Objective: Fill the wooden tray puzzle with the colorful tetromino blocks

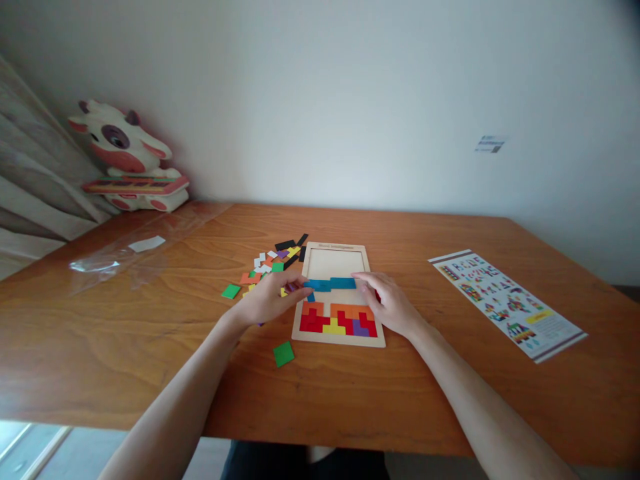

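A pale wooden puzzle board (337,265) lies in front of me, with red, orange, yellow and purple pieces (334,325) fitted along its near end. Above its middle are two blue puzzle pieces, a left one (320,286) and a right one (343,283), side by side with their ends meeting. My left hand (270,293) pinches the left blue piece by its outer end. At the opposite end, my right hand (393,305) has its fingertips closed on the right blue piece. Another bit of blue (311,297) shows beneath my left fingers, partly hidden.
Loose coloured pieces (277,267) are heaped left of the board, partly behind my left hand. Single green pieces (284,354) lie nearer me and farther left (231,291). A printed sheet (507,303) rests at right. Clear plastic wrap (125,257) and a cow-shaped toy keyboard (135,160) are at left.
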`<action>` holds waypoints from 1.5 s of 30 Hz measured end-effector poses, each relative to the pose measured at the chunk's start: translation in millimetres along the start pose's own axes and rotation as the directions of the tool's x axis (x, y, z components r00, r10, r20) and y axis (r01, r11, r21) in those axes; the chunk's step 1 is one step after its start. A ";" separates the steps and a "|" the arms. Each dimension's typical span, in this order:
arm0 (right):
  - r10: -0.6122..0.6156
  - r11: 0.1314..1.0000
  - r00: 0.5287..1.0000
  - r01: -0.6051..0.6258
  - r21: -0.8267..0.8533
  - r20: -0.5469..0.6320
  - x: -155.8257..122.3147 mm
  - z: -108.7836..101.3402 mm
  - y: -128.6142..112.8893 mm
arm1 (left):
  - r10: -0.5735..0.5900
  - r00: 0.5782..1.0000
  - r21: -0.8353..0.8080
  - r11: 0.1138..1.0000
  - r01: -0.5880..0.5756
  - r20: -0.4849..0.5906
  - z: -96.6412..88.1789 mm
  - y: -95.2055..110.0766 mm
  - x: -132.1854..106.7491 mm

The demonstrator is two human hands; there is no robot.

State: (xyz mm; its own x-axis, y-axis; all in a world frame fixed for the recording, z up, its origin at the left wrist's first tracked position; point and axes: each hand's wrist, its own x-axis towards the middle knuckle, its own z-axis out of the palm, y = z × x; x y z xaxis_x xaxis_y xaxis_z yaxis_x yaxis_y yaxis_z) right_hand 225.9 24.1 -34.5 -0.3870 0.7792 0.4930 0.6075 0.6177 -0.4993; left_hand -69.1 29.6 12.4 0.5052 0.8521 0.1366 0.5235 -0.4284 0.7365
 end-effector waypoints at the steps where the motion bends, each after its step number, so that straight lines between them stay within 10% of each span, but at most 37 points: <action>1: -0.028 1.000 0.999 0.028 0.002 0.017 0.9 -0.4 -1.6 | 0.005 1.000 0.039 0.999 -0.004 -0.014 3.5 0.2 1.2; 10: -0.151 0.988 0.956 0.148 0.029 0.253 13.8 10.4 -23.4 | 0.055 0.997 0.180 0.983 -0.044 -0.059 21.3 -3.1 2.8; 23: 0.007 0.995 0.963 -0.034 0.097 0.269 7.6 -8.0 -28.6 | 0.238 0.971 0.272 0.933 -0.237 0.033 29.9 -9.2 3.1; 29: -0.087 0.995 0.971 0.074 0.065 0.222 10.7 -0.3 -24.5 | 0.295 0.952 0.269 0.913 -0.306 0.082 32.9 -0.9 4.4; 45: 0.015 0.978 0.960 -0.072 0.194 0.280 5.0 -11.8 -25.0 | 0.269 0.961 0.215 0.937 -0.277 0.065 34.2 2.9 2.9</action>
State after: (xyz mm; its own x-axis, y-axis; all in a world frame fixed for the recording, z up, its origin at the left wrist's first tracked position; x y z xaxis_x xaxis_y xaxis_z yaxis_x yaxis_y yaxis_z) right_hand 216.9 11.3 -11.1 -0.5561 0.7872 0.2665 0.4878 0.5688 -0.6622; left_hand -42.6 20.6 -7.7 0.6706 0.6841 0.2867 0.4979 -0.7017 0.5097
